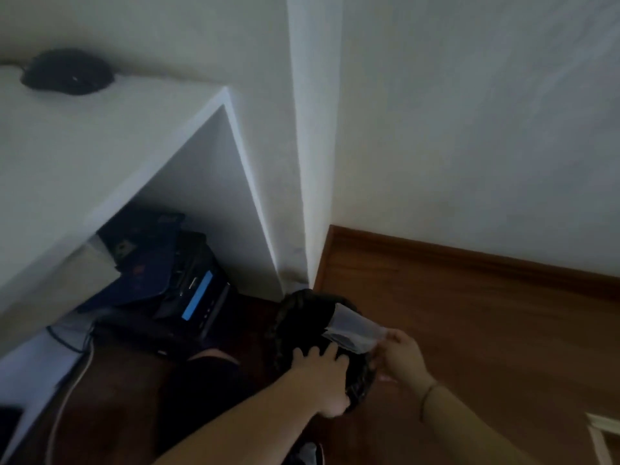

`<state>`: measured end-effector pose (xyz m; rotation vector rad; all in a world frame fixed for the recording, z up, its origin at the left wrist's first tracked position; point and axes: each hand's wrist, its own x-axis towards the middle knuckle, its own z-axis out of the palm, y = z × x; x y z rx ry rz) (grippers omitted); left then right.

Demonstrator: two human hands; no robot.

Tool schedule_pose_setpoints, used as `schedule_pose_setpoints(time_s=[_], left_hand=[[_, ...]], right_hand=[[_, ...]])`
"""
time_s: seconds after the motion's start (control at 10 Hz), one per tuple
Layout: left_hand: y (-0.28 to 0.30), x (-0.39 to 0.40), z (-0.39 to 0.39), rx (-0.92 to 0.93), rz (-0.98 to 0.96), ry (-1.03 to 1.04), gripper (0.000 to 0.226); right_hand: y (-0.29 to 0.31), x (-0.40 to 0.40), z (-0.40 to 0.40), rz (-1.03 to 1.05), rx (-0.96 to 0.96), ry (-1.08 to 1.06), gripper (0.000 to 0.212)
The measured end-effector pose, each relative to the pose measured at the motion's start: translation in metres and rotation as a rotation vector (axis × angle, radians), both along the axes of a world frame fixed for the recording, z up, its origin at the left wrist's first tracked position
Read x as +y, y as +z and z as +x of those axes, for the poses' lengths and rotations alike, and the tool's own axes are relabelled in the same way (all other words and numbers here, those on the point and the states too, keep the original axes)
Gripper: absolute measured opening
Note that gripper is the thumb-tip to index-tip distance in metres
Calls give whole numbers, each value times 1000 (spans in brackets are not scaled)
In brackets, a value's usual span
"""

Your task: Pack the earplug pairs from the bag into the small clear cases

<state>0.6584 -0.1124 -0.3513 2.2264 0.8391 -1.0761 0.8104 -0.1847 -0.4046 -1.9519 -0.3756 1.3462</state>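
A black bag or bin sits on the wooden floor by the wall corner. My left hand grips its dark rim from the near side. My right hand pinches the edge of a clear plastic bag that sticks out of the black opening toward the right. The picture is blurred, so what lies inside the clear bag cannot be made out. No earplugs or small clear cases show.
A white desk stands at the left with a black mouse on top. Under it sit dark boxes and a device with a blue stripe. A white cable trails over the floor. White walls meet a brown skirting board.
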Motion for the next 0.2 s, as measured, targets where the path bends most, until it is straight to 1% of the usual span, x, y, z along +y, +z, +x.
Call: schedule_pose_setpoints(time_s=[0.1, 0.2], left_hand=[[-24, -9, 5, 170, -168, -111, 67], [-38, -14, 7, 275, -265, -171, 64]], right_hand=[[-46, -5, -12, -84, 83, -58, 25], [-82, -9, -20, -123, 148, -102, 32]])
